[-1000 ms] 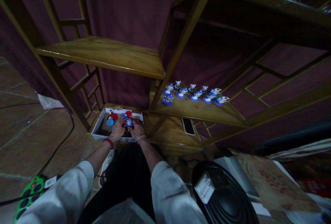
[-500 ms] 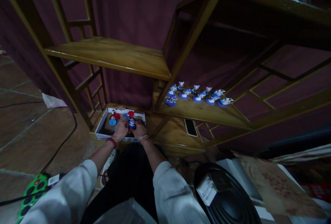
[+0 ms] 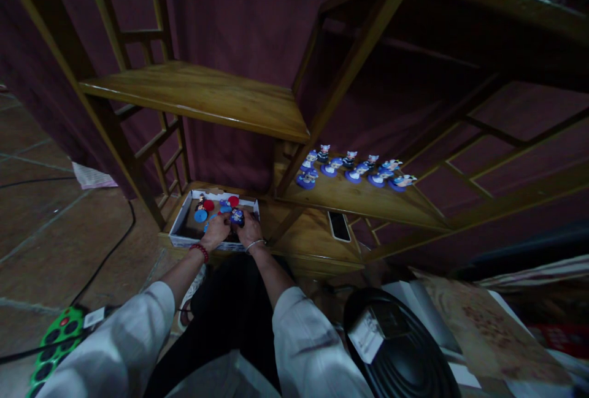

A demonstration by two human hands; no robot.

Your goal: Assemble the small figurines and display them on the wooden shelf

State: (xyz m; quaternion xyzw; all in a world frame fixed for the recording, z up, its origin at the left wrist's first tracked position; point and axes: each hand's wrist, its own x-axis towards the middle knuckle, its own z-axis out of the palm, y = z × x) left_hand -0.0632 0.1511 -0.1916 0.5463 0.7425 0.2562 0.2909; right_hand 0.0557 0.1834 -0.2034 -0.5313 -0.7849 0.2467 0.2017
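Note:
A small figurine (image 3: pixel 237 216) with purple-blue hair is held low over a shallow cardboard box (image 3: pixel 181 241). My right hand (image 3: pixel 250 230) grips it from the right, fingers closed round its side. The bent fingers of my left hand (image 3: pixel 217 232) meet its left side; what lies under them is hidden. Inside the box are a blue disc (image 3: pixel 200 216), a red disc (image 3: pixel 233 200), a dark-haired figurine (image 3: pixel 201 203) and other blue pieces partly covered by my hands.
Several figurines on purple bases stand on the right wooden shelf (image 3: pixel 368 199). Below lies a phone (image 3: pixel 339 226). An upper shelf (image 3: pixel 197 94) overhangs the box. A black stool (image 3: pixel 405 349) carrying a small box (image 3: pixel 368 338) is at my right; a green power strip (image 3: pixel 57 343) lies on the left floor.
The figurine between my hands has risen slightly and turned, showing more of its front. My left fingers have drawn back a little. The view has shifted slightly.

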